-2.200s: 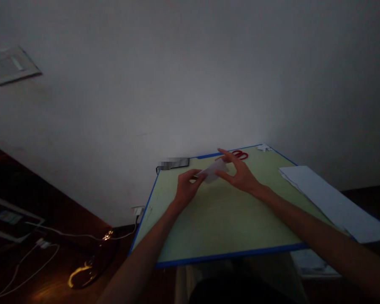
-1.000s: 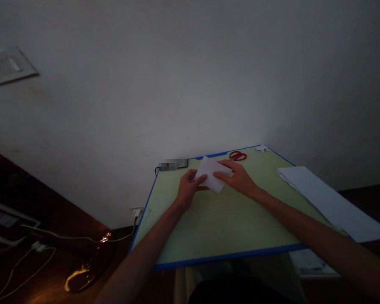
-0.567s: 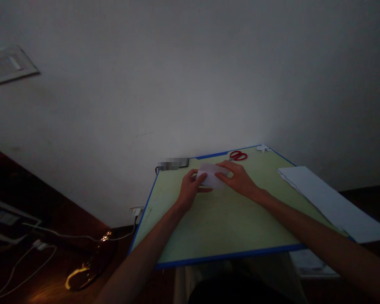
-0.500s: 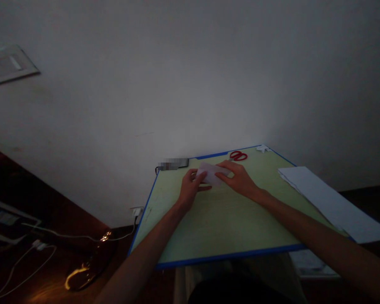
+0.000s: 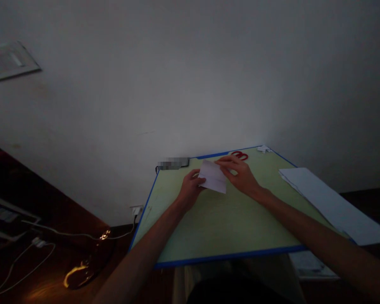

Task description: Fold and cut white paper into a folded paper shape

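Pale wall point(image 5: 190, 84), behind a light green tabletop point(image 5: 215, 228) with blue edging. White sheets point(image 5: 331, 204), stacked, overhang its right side. The left hand point(image 5: 191, 188) is clamped on the small paper point(image 5: 213, 177), thumb uppermost; the right hand point(image 5: 219, 165) touches the far right corner (whether it pinches cannot be told). The small paper, tilted, lies between both hands, over the tabletop. Red-handled scissors point(image 5: 243, 156) rest beyond the right hand; white scraps point(image 5: 264, 149) occupy the tabletop's far right corner.
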The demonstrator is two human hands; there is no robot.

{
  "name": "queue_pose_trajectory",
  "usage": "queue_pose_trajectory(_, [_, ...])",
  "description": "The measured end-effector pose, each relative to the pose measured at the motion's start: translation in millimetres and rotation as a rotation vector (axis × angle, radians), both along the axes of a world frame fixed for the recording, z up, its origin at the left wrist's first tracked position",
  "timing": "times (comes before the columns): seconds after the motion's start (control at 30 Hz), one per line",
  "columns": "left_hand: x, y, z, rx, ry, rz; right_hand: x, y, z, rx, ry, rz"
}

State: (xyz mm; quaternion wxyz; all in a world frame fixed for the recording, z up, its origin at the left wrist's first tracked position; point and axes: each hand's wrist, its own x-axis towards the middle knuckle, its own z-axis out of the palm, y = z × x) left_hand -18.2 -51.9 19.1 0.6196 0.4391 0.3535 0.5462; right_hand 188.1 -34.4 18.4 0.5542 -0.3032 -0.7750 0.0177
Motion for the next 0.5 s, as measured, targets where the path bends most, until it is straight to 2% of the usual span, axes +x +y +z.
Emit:
queue_pose_trajectory(0.23, [-0.2,-2.3,-1.6,-0.004,0.038,-0.021,4.3,-6.6,1.2,0.066,-0.210,0.019])
queue_pose_trajectory(0.4, [-1.2,-1.9,-2.3,-0.002,0.021,-0.019,1.8,-11.3,3.6,-0.118,-0.150,0.138])
queue_pose_trajectory(0.5, [-0.6,-2.1,-0.4,-0.003,0.017,-0.002,1.1,-6.7,1.5,-0.135,-0.121,0.149])
